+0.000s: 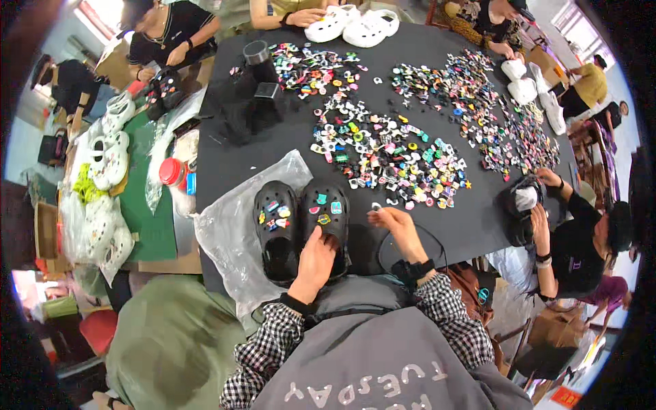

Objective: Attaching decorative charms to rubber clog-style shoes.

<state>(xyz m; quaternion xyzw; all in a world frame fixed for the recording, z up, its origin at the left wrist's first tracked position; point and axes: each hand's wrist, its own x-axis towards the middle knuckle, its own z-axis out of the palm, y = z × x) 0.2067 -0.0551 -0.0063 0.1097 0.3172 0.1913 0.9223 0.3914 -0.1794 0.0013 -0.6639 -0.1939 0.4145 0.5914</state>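
Observation:
Two black clogs, the left one [276, 205] and the right one [335, 225], lie side by side in front of me, toes pointing away. Colourful shoe charms [324, 209] dot the tops of both. My left hand [316, 262] grips the right clog near its foot opening, fingers partly hidden inside. Just right of that clog, my right hand [400, 229] pinches a small whitish shoe charm [375, 207] between thumb and fingers. Beneath the clogs spreads a clear plastic bag [232, 219].
Heaps of loose charms [389, 157] cover the black table [287, 140] ahead. A red-lidded jar [174, 172] stands at the left, near white clogs [109, 160]. Dark containers [257, 55] stand at the far left corner. Co-workers sit around the table; one handles a black shoe [523, 205] at the right.

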